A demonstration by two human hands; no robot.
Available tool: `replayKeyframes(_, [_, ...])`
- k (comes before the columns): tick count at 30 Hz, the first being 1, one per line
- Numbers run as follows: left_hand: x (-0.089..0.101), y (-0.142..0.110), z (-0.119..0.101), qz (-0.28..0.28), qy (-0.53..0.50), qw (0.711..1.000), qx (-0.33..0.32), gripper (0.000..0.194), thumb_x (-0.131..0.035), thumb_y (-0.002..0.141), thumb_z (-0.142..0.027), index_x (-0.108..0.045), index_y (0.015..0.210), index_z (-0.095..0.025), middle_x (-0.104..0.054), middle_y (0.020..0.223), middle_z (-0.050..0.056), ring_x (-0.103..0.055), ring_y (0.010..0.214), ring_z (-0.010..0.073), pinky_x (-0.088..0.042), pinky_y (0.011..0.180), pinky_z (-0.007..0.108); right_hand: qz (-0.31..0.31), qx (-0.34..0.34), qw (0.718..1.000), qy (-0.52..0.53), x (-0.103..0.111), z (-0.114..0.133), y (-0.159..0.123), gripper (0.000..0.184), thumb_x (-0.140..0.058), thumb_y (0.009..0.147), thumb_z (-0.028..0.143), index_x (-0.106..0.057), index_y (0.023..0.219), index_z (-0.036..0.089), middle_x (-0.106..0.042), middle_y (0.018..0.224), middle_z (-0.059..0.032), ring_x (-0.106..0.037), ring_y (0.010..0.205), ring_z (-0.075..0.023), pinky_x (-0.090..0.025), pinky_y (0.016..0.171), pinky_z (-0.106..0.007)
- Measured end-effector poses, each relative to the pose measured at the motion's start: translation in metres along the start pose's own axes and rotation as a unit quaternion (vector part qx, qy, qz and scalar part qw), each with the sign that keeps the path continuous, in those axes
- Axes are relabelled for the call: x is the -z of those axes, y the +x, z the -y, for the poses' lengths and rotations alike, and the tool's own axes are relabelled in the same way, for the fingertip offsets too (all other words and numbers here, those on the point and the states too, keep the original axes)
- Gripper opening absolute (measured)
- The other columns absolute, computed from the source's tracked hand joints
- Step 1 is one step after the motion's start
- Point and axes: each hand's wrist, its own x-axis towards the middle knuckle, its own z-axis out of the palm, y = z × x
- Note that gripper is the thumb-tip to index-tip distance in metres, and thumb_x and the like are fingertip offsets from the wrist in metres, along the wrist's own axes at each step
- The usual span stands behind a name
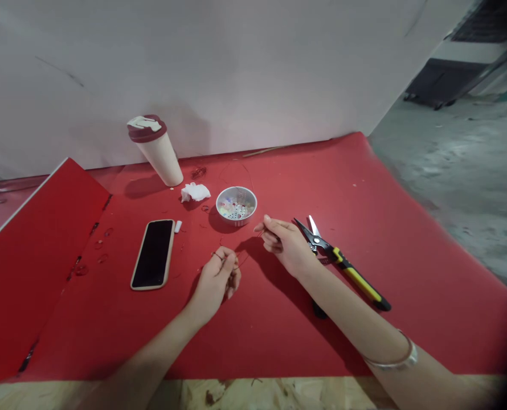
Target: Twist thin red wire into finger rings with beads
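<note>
Concrete floor (458,182) shows to the right and a white wall (193,68) stands behind the work area. A red mat (305,188) covers the tabletop (253,394), with bare wood-chip board visible along the near edge. Left hand (214,290) sits at centre, its fingers (230,273) curled narrowly around a thin dark wire (245,254). A small loop or bead shows near the left fingertips, too small to identify. The wire runs across to the right hand (285,245), where thumb and forefinger pinch it narrowly near its end. A silver bangle (392,357) is worn on the right forearm. Yellow-and-black-handled snips (356,279) lie just beside the right hand, blades apart, one handle partly under the forearm. A perforated metal strainer bowl (236,205) holding assorted beads sits just beyond both hands. Further items on the mat: a smartphone in a beige case (153,254), crumpled white tissue (195,192), a small white block (178,226), a maroon-lidded tumbler (157,156), and a tangle of red wire (198,172). A folded red flap (35,256) rises at left
</note>
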Motion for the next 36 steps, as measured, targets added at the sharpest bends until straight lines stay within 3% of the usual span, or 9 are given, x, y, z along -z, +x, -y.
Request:
replayKeyframes(5, [0.005,0.003,-0.001,0.107,-0.077,0.991,0.022,0.035,-0.039,0.085,-0.054,-0.041,0.079,-0.019,-0.061,0.052,-0.001,-0.048,0.033,0.0084,-0.032,0.034,0.017,-0.016,0.019,1.0,-0.008,-0.002,0.0,0.0,0.033,-0.068,0.073,0.046,-0.065,0.063,0.014,-0.026,0.048,0.0083,-0.019,0.044,-0.0053,-0.013,0.043,-0.024])
replayKeyframes(15, [0.002,-0.001,-0.007,0.138,-0.121,0.982,0.039,0.028,-0.053,0.083,-0.044,-0.042,0.074,-0.019,-0.06,0.053,-0.002,-0.051,0.039,0.0084,-0.041,0.04,0.018,-0.039,0.022,0.999,-0.003,0.001,-0.001,0.001,0.032,-0.068,0.072,0.047,-0.063,0.066,0.015,-0.028,0.05,0.008,-0.02,0.044,-0.0062,-0.015,0.041,-0.024])
replayKeyframes(23, [0.004,0.001,-0.006,0.106,-0.111,0.988,0.024,0.029,-0.056,0.08,-0.043,-0.041,0.074,-0.019,-0.057,0.051,-0.004,-0.05,0.039,0.0084,-0.041,0.042,0.019,0.024,0.005,0.999,0.025,-0.002,0.0,0.0,0.022,-0.066,0.074,0.036,-0.061,0.085,0.018,-0.028,0.056,0.0086,-0.022,0.047,-0.007,-0.02,0.042,-0.021])
replayKeyframes(26, [0.003,0.001,-0.005,0.052,-0.075,0.996,-0.005,0.027,-0.051,0.083,-0.043,-0.04,0.073,-0.02,-0.056,0.053,-0.004,-0.049,0.04,0.0083,-0.038,0.042,0.02,-0.043,0.1,0.991,-0.071,-0.003,-0.002,-0.004,0.024,-0.059,0.078,0.035,-0.056,0.098,0.021,-0.039,0.066,0.0053,-0.032,0.05,-0.0084,-0.031,0.047,-0.023])
replayKeyframes(28, [0.003,-0.002,-0.005,-0.025,-0.014,0.998,-0.049,0.024,-0.046,0.086,-0.042,-0.042,0.074,-0.02,-0.055,0.057,-0.004,-0.048,0.043,0.0086,-0.037,0.044,0.02,-0.139,0.268,0.93,-0.209,-0.004,-0.002,-0.008,0.03,-0.058,0.078,0.031,-0.052,0.106,0.022,-0.049,0.085,-0.0017,-0.048,0.068,-0.0137,-0.043,0.061,-0.029])
replayKeyframes(31, [0.004,-0.006,-0.005,-0.103,0.137,0.978,-0.117,0.018,-0.045,0.087,-0.034,-0.046,0.075,-0.021,-0.054,0.06,-0.003,-0.05,0.051,0.0113,-0.039,0.053,0.024,-0.142,0.491,0.723,-0.465,-0.007,0.0,-0.018,0.046,-0.061,0.076,0.021,-0.046,0.119,0.021,-0.053,0.112,-0.012,-0.049,0.107,-0.0258,-0.04,0.089,-0.044])
replayKeyframes(33, [0.006,-0.008,-0.006,-0.108,0.238,0.953,-0.155,0.011,-0.049,0.084,-0.028,-0.051,0.075,-0.021,-0.057,0.063,0.0,-0.053,0.058,0.0142,-0.039,0.061,0.026,-0.039,0.54,0.596,-0.593,-0.01,0.0,-0.023,0.047,-0.056,0.08,0.015,-0.044,0.125,0.024,-0.055,0.122,-0.0116,-0.046,0.118,-0.0263,-0.026,0.103,-0.051])
replayKeyframes(34, [0.007,-0.008,-0.006,-0.106,0.276,0.94,-0.172,0.008,-0.051,0.082,-0.026,-0.053,0.075,-0.021,-0.058,0.065,0.001,-0.053,0.06,0.0154,-0.038,0.063,0.027,0.01,0.538,0.554,-0.636,-0.012,-0.001,-0.024,0.045,-0.051,0.083,0.012,-0.045,0.125,0.025,-0.057,0.124,-0.0096,-0.045,0.12,-0.0248,-0.017,0.107,-0.053])
replayKeyframes(36, [0.008,-0.009,-0.006,-0.105,0.314,0.922,-0.201,0.004,-0.055,0.078,-0.023,-0.057,0.075,-0.022,-0.059,0.068,0.002,-0.052,0.061,0.016,-0.037,0.062,0.028,0.061,0.515,0.516,-0.682,-0.015,-0.003,-0.025,0.037,-0.044,0.087,0.009,-0.051,0.121,0.025,-0.062,0.122,-0.0062,-0.048,0.119,-0.0219,-0.005,0.109,-0.055])
